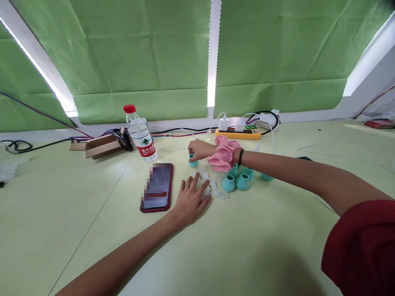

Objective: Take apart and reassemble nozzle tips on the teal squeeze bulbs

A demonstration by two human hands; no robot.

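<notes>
My right hand (200, 149) reaches across to the left with its fingers closed on the rim of a small turquoise pot (193, 161), low at the table surface. Around that wrist sit a pink scrunchie and a dark bead bracelet. Spread on the table, my left hand (191, 201) has its fingers apart over several translucent plastic pieces (221, 194). Several more turquoise pots (242, 182) stand to the right of these pieces, some partly hidden behind the right forearm.
A phone (157, 188) in a red case lies left of my left hand. Behind it stand a water bottle (142, 133) with a red cap and an open cardboard box (103, 146). A yellow power strip (238, 134) with chargers and cables runs along the back edge.
</notes>
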